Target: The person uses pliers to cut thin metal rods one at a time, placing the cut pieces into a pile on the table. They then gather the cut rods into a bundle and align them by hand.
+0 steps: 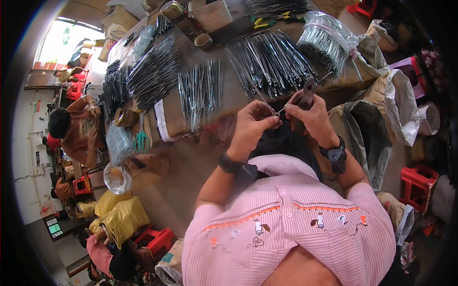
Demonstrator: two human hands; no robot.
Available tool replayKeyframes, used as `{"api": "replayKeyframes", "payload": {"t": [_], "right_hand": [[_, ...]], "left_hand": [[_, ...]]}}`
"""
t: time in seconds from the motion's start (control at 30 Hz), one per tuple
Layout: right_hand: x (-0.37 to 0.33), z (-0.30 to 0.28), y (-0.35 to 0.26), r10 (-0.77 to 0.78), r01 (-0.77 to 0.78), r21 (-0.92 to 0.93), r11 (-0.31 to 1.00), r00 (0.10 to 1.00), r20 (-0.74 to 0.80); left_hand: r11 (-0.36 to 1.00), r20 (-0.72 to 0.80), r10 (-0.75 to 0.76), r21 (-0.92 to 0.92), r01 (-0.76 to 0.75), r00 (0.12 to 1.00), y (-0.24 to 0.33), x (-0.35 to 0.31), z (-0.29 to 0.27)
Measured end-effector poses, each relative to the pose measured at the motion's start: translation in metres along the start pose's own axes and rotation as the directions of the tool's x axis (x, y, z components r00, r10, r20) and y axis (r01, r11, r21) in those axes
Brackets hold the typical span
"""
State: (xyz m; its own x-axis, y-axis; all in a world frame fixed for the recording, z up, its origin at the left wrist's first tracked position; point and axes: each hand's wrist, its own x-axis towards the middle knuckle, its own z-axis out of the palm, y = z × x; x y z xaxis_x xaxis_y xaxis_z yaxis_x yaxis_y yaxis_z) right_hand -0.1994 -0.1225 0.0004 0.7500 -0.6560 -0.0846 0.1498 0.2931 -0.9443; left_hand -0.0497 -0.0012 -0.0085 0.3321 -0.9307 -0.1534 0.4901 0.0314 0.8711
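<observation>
1. Left hand (254,120): fingers pinching a thin wire (282,109), apparently metal.
2. Right hand (313,117): fingers closed round pliers (308,90).
3. Wire: between both hands, near the pile of strips (276,62) on the table (230,91).

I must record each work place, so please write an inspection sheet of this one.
Surface: brown table, crowded with piles of dark strips.
Job's things: dark pliers and a thin strip.
Clutter: flask, cup, teal scissors, yellow-handled pliers.
Hands: left hand pinches the thin strip; right hand holds the dark pliers.
Cables: wire-like line at left wall; too small to tell.
Surroundings: open sacks, red stools, other people at left.
</observation>
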Motion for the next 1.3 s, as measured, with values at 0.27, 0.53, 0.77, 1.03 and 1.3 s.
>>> {"api": "replayKeyframes", "payload": {"t": [0.27,0.53,0.77,1.03,1.3], "right_hand": [[0.007,0.011,0.012,0.003,-0.006,-0.033,0.999,0.998,-0.07],[0.025,0.002,0.002,-0.174,0.196,0.086,0.977,0.962,-0.211],[0.015,-0.01,0.011,0.059,-0.056,0.027,0.998,0.99,-0.131],[0.018,-0.015,0.017,0.161,-0.15,0.128,0.98,0.983,-0.087],[0.011,-0.009,0.022,0.052,-0.055,-0.022,0.998,0.993,-0.109]], "left_hand": [[0.994,-0.091,-0.048,0.093,0.057,0.995,0.001,0.0,-0.011],[0.978,-0.026,-0.139,0.15,0.141,0.99,0.001,-0.008,-0.016],[0.954,0.102,-0.294,0.101,0.284,0.951,0.001,-0.006,-0.009],[0.963,0.179,-0.268,0.08,0.257,0.947,0.01,-0.008,0.001],[0.831,0.113,-0.448,-0.313,0.46,0.887,0.005,-0.001,0.0]]}}
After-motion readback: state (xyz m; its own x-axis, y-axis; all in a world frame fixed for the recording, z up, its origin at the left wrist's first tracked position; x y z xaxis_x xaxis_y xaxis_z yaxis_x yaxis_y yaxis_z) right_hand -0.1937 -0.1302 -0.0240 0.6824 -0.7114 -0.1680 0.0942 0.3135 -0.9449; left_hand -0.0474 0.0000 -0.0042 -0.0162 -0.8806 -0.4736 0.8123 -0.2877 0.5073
